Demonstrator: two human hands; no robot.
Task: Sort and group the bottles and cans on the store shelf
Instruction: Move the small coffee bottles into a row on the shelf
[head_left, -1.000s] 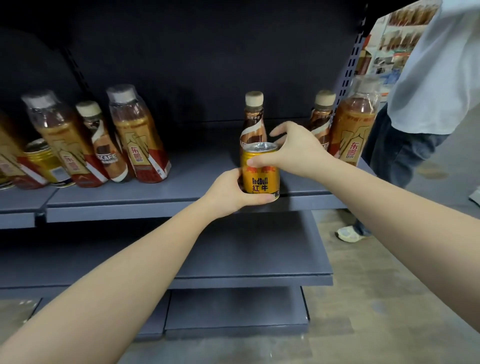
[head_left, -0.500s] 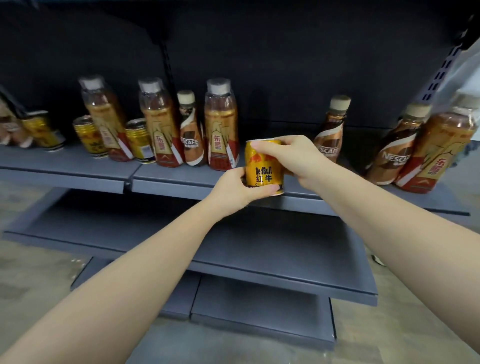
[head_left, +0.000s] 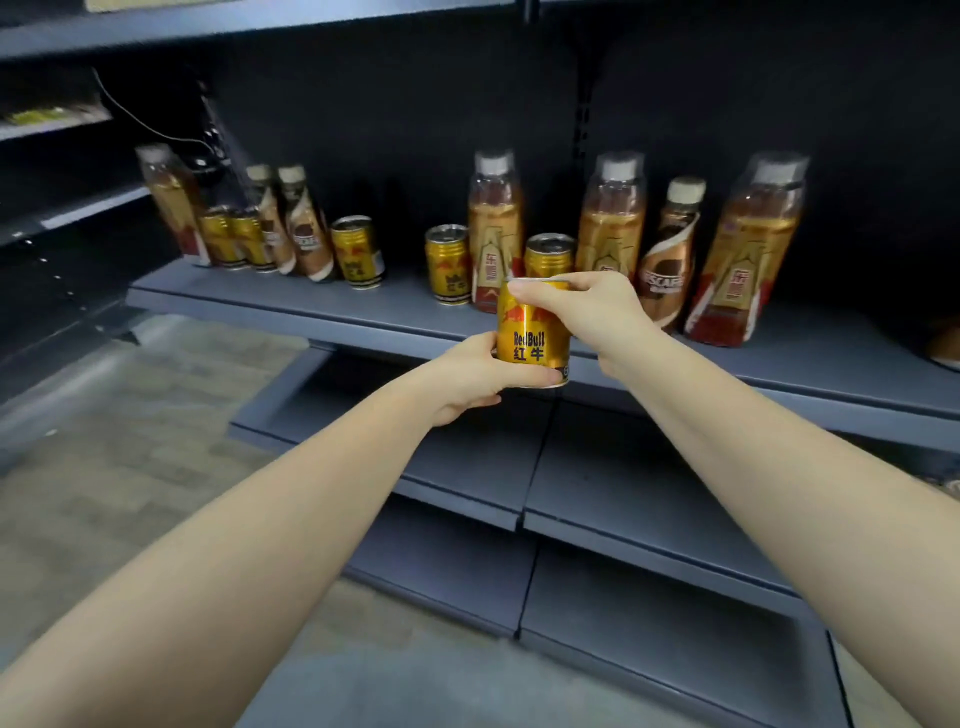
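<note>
Two bare hands hold one short gold metal Red Bull can (head_left: 532, 332) upright in the air, just in front of the edge of the grey metal shelf (head_left: 363, 306). The left hand (head_left: 475, 371) grips the can at its base, with the thumb curled along the bottom rim. The right hand (head_left: 587, 312) pinches the top rim, the fingers curled over the lid.

On the shelf, at 12 o'clock from the held can, a second gold can (head_left: 549, 254) stands partly hidden behind it. At 11 o'clock stands another gold can (head_left: 449, 264), just beside a tall clear plastic bottle of amber drink with a white cap (head_left: 493, 228). Further at 10 o'clock a single gold can (head_left: 358, 252) stands, and near it two brown coffee bottles with beige caps (head_left: 304, 223). At 1 o'clock stand an amber bottle (head_left: 613, 213), a brown Nescafe bottle (head_left: 672, 254) and a larger amber bottle (head_left: 748, 249), close together. Two lower grey shelves (head_left: 649, 488) lie below the arms.
</note>
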